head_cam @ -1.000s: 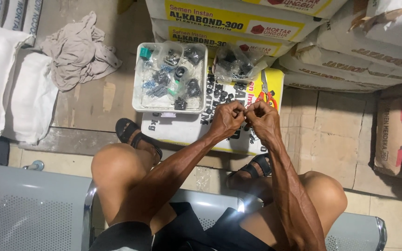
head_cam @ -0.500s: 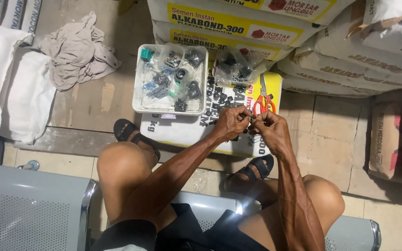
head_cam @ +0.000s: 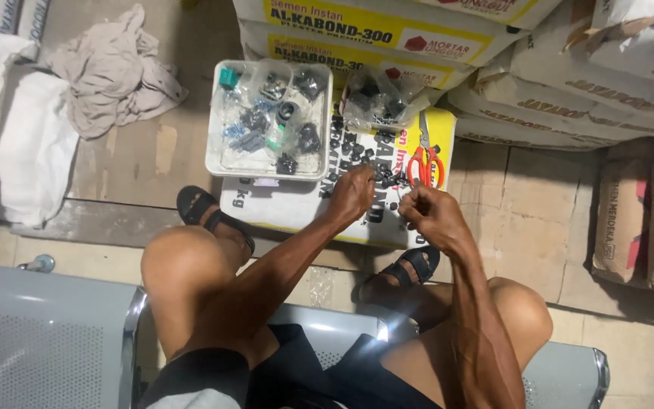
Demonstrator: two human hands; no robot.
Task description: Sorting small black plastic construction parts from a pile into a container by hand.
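The right hand point(head_cam: 427, 214) is curled shut near the front edge of the flat sack point(head_cam: 289, 208), its contents hidden. The left hand point(head_cam: 353, 191) reaches, fingers bunched, onto the small dark parts point(head_cam: 378, 176) scattered mid-sack. Farther back lie orange-handled scissors point(head_cam: 425, 163) and a white tray point(head_cam: 269, 121) of bagged parts at the far edge.

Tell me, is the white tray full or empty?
Partly full: the white tray holds several small clear bags of dark parts, with bare floor showing along its near edge.

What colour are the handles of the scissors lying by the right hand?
Orange-red, on the scissors just beyond the right hand; the head view shows them clearly.
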